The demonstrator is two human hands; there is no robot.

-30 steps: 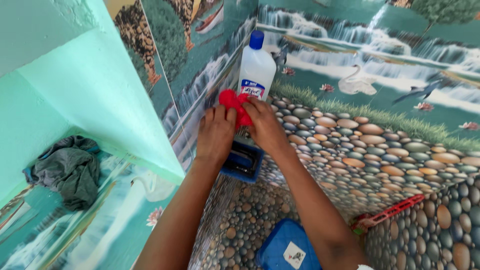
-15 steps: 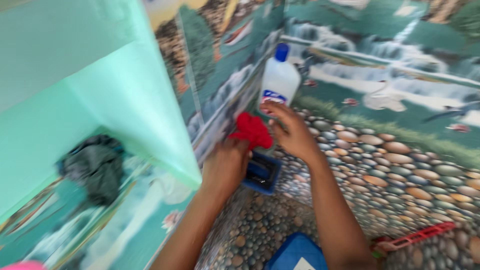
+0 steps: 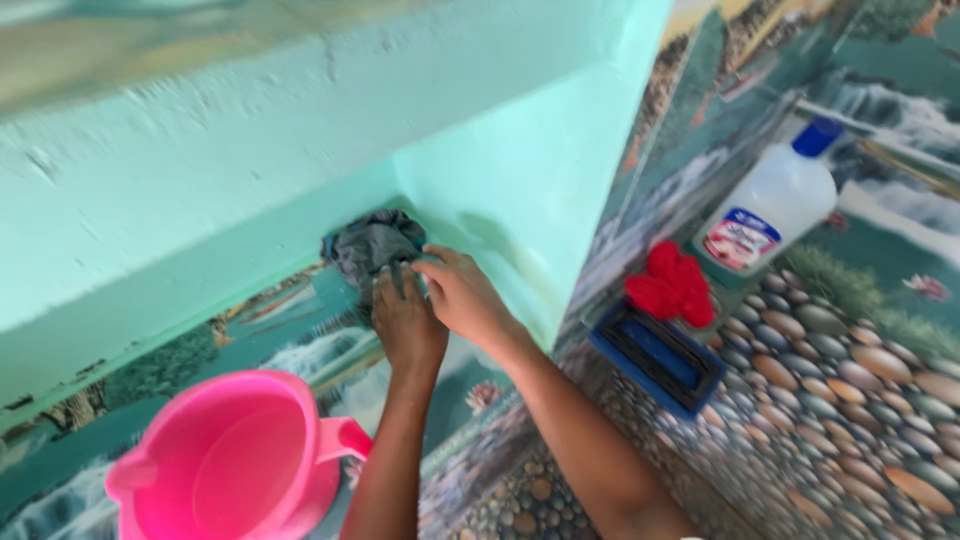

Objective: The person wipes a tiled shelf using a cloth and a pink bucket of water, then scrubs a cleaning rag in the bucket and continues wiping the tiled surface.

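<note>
Both hands meet at the grey rag (image 3: 372, 245) in the recess corner. The left hand (image 3: 405, 320) lies flat on it, fingers loosely spread; the right hand (image 3: 462, 292) curls half-closed beside it. Gathering the whole bundle firmly should keep folds from trailing.

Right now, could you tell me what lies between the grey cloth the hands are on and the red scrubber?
In the head view, the mint-green wall corner juts out between the grey cloth and the red scrubber; the right hand rests beside that corner.
</note>
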